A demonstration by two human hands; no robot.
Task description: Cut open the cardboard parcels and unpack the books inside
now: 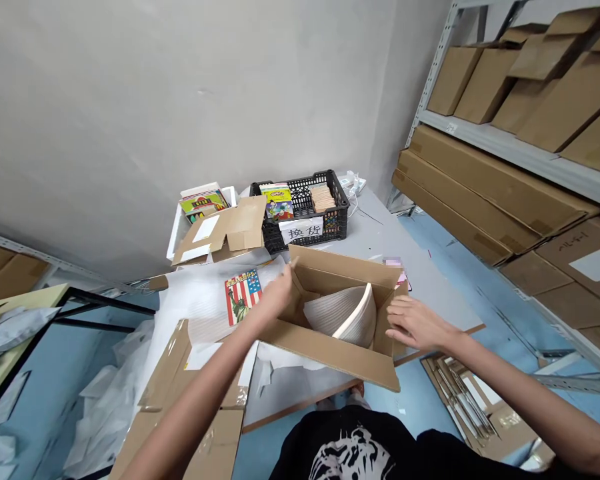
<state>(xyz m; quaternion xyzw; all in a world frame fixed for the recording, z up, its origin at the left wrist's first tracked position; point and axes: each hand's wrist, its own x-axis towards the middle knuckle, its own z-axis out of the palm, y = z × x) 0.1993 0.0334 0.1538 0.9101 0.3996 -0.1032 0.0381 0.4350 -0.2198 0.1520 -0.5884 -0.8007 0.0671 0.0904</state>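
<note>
An open cardboard box (330, 320) stands on a white foam sheet (205, 307), its flaps spread outward. Inside lies a curved, ribbed white item (337, 317), its exact kind unclear. My left hand (277, 293) is at the box's far left corner, with fingertips on the edge of a flap (325, 267). My right hand (415, 323) rests with fingers apart against the box's right side. A book with a Statue of Liberty cover (243, 297) lies on the foam to the left of the box.
Behind the box, a black plastic crate (305, 217) holds books and carries a paper sign (303, 231). A white tray (200, 217) with books sits beside flattened cardboard (220, 230) on the grey table (380, 233). Metal shelving (510, 180) with flat cartons stands to the right.
</note>
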